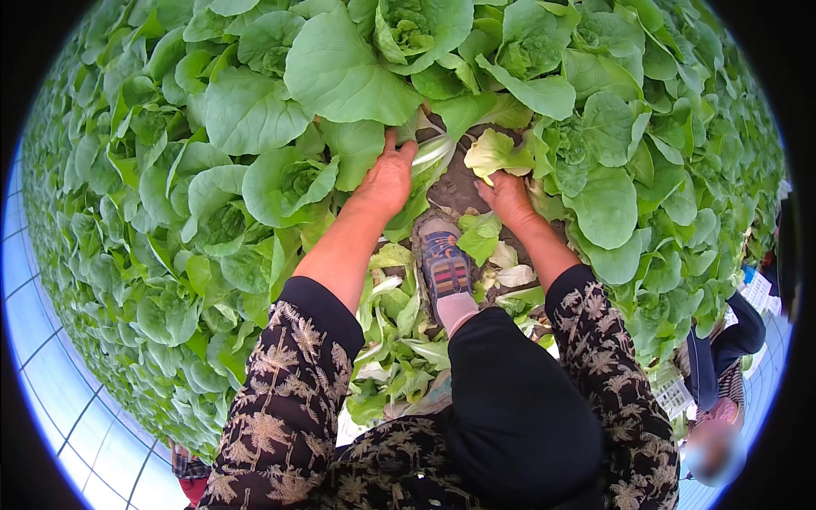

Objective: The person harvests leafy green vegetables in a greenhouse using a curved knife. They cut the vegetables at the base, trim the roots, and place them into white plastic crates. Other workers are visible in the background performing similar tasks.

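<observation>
Black trouser cloth [518, 408] over a bent knee lies nearest, between palm-patterned sleeves [280, 408]. Beyond it, a pale yellow leaf [493, 153] shows above bare soil [456, 189], touching the right grip [507, 199]; whether the fingers pinch it, I cannot tell. The left grip [391, 174] reaches under broad green leaves [348, 76] beside a white-stalked leaf [435, 157]; its fingertips are hidden, so its hold is unclear. A strapped shoe [446, 268] stands nearer the body than both, wilted leaves [399, 361] strewn around it.
</observation>
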`<state>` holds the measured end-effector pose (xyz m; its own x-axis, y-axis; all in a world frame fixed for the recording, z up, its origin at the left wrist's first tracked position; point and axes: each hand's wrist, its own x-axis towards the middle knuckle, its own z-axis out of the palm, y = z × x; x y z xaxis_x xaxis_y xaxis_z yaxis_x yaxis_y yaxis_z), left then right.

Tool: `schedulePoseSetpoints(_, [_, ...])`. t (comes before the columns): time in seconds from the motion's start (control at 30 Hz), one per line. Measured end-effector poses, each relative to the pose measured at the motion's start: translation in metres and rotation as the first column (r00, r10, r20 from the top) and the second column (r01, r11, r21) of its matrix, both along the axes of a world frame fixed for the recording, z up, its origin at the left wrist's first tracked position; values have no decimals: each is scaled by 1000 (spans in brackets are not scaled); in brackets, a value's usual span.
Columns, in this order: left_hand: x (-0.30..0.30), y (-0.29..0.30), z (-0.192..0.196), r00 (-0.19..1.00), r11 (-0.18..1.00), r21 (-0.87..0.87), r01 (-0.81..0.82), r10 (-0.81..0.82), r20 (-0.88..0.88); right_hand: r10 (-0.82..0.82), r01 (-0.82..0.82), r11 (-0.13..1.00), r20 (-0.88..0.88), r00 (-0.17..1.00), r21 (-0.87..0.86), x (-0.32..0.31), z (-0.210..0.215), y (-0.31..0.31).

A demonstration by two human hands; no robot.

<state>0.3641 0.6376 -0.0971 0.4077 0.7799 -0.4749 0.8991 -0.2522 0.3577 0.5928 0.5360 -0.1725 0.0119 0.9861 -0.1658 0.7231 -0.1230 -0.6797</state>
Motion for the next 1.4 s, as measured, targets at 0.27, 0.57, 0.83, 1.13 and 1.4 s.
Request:
schedulePoseSetpoints(0.27, [-58, -38, 34, 958, 960, -251, -123, 181, 224, -123, 117, 992, -116, 986, -52, -20, 15, -38])
schedulePoseSetpoints(0.57, [-86, -113, 80, 618, 557, -811, -176, 704, 350, -341, -109, 908, -866, 365, -404, -62, 111, -8])
schedulePoseSetpoints(0.83, [-110, -136, 88, -14, -164, -985, 47, 986, -164, -328, -230, 875, -871, 365, -426, -79, 103, -10])
schedulePoseSetpoints(1.13, [-107, -111, 101, -24, -7, -992, 122, 1000, -11, -258, -261, 901, -911, 323, -347, -77, 105, -1])
schedulePoseSetpoints(1.4, [-91, -132, 104, 448, 357, -911, -207, 862, 236, -109, -257, 908, -779, 618, -331, -80, 108, -10])
